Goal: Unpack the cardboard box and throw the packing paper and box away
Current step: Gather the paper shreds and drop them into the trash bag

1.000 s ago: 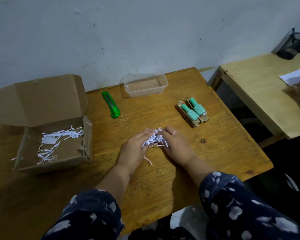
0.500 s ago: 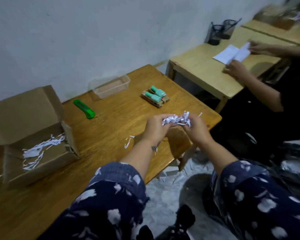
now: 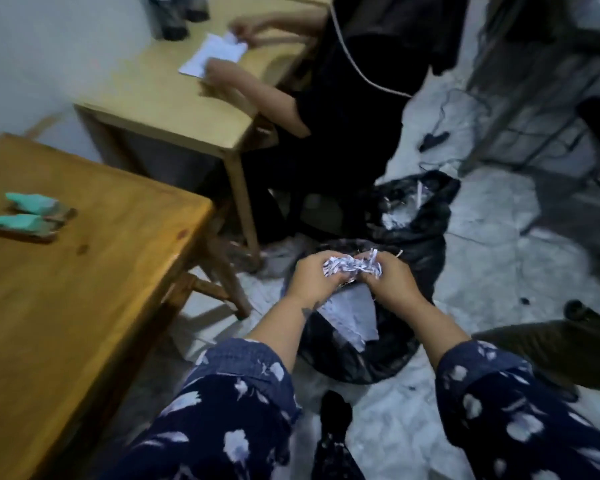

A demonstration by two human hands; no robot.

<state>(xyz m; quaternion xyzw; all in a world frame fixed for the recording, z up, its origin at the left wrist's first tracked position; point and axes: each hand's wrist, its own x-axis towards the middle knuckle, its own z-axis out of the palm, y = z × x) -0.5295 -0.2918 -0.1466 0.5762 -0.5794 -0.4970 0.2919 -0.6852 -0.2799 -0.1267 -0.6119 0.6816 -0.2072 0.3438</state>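
Observation:
A bunch of white shredded packing paper (image 3: 350, 266) is squeezed between my left hand (image 3: 312, 280) and my right hand (image 3: 390, 284). Both hands hover right of the wooden table (image 3: 84, 289), directly over an open black rubbish bag (image 3: 371, 358) on the floor. White paper scraps (image 3: 352, 317) lie inside the bag below my hands. The cardboard box is out of view. Two mint-green capped items (image 3: 25, 214) on cardboard pieces sit at the table's left.
A second black bag (image 3: 413, 209) stands behind the first. Another person in black (image 3: 354, 81) sits at a lighter table (image 3: 174, 98), handling a white sheet (image 3: 212, 55). Cables (image 3: 440, 133) trail over the pale floor. A dark olive cloth (image 3: 561, 348) lies at the right.
Both hands lifted the shredded paper off the table and carried it right and down, over the black bag. The view swung right, so the box, green cutter and plastic tub left the frame.

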